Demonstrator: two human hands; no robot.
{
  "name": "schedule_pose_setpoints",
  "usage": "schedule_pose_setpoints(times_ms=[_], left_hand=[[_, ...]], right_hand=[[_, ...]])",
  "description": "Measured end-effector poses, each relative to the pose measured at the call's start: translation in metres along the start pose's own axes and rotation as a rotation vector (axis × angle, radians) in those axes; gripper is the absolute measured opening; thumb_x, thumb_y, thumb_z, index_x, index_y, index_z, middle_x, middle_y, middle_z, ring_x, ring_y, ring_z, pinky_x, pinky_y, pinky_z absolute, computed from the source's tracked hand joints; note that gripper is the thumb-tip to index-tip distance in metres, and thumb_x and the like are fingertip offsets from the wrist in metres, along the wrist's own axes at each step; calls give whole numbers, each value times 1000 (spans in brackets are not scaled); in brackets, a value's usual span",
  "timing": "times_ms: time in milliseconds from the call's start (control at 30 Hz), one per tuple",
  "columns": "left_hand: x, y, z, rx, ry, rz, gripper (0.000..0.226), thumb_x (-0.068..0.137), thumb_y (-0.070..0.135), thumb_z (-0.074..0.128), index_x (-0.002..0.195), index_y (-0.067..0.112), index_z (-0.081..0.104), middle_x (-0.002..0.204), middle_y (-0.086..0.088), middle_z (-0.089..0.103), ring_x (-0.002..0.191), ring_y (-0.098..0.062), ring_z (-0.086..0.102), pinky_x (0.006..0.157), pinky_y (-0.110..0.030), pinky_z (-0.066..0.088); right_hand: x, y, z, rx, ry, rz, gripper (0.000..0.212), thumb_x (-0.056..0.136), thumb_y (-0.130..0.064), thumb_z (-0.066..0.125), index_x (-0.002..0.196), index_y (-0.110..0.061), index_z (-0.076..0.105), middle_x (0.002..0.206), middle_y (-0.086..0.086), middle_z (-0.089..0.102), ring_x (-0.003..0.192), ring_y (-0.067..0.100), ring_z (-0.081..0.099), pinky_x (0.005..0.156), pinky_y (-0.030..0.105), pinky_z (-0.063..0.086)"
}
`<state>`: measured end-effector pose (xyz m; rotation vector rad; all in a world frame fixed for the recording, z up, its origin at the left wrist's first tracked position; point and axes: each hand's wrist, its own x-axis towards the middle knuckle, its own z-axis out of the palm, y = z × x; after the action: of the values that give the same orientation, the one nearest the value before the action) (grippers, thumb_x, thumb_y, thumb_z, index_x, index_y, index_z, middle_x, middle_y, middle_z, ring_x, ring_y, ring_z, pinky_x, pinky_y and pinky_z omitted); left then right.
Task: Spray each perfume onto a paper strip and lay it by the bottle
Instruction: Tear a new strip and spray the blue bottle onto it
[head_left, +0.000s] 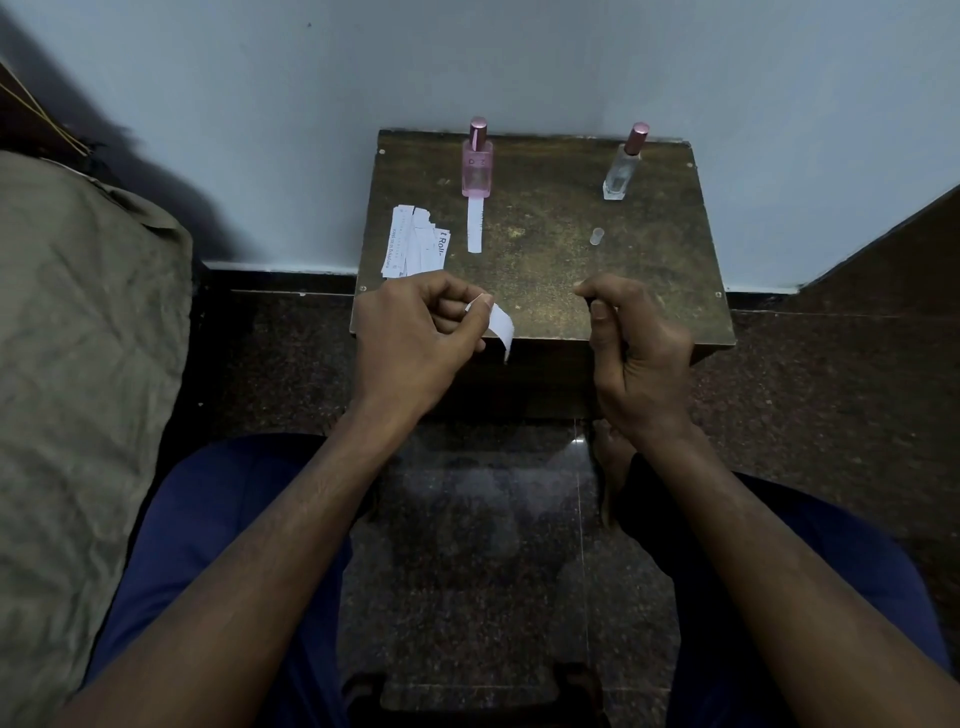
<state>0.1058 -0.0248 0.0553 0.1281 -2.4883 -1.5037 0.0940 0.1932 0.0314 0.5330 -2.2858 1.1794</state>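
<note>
A pink perfume bottle (477, 169) stands at the back left of the small brown table (540, 280), with a white paper strip (474, 228) lying in front of it. At the back right stands a clear bottle (620, 174) with a pink cap. My left hand (415, 332) pinches a curled white strip (500, 326) over the table's front edge. My right hand (634, 343) is closed around a slim dark object, seemingly a small bottle, mostly hidden, with the thumb on its top. The two hands are apart, facing each other.
A pile of torn printed paper strips (415, 247) lies at the table's left edge. A small clear cap (598, 236) lies on its side in front of the clear bottle. The table stands against a pale wall. A wrinkled cloth-covered bed (78, 338) is at left.
</note>
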Motion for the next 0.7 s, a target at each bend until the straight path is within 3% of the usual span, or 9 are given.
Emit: schedule_pose_setpoints(times_ms=[100, 233, 400, 467, 600, 700], left_hand=[[0, -1, 0, -3, -3, -4, 10, 96, 28, 82, 95, 18, 82, 72, 11, 77, 62, -1, 76, 66, -32, 67], [0, 0, -1, 8, -4, -1, 11, 96, 28, 82, 96, 17, 82, 73, 12, 77, 63, 0, 76, 67, -32, 67], [0, 1, -2, 9, 2, 2, 11, 96, 27, 82, 96, 16, 82, 73, 11, 77, 63, 0, 76, 68, -33, 67], [0, 1, -2, 6, 1, -3, 11, 96, 27, 82, 96, 16, 82, 73, 11, 77, 63, 0, 76, 68, -33, 67], [0, 1, -1, -1, 4, -8, 9, 96, 27, 82, 94, 18, 83, 71, 11, 76, 62, 0, 75, 67, -33, 67], [1, 0, -1, 1, 5, -4, 9, 96, 27, 82, 94, 18, 82, 70, 12, 76, 62, 0, 75, 67, -34, 67]], right_hand=[[0, 0, 0, 2, -9, 11, 23, 109, -6, 52, 112, 7, 71, 88, 11, 69, 65, 17, 56, 61, 25, 45], [-1, -1, 1, 13, -2, 17, 23, 110, -10, 50, 113, 2, 69, 89, 2, 65, 62, 15, 53, 60, 20, 42], [-1, 0, 1, -11, -28, 21, 25, 111, -12, 48, 108, 3, 69, 79, 15, 64, 60, 18, 51, 58, 28, 40], [-1, -1, 1, -10, 4, 14, 26, 110, -11, 49, 109, 4, 70, 82, 10, 65, 61, 17, 52, 58, 26, 41], [0, -2, 1, -7, 30, -16, 28, 110, -11, 49, 113, 7, 70, 99, -18, 58, 68, 13, 55, 65, 15, 42], [-1, 0, 0, -4, 28, -18, 23, 108, -5, 52, 113, 8, 70, 99, -10, 64, 69, 15, 57, 64, 20, 44]])
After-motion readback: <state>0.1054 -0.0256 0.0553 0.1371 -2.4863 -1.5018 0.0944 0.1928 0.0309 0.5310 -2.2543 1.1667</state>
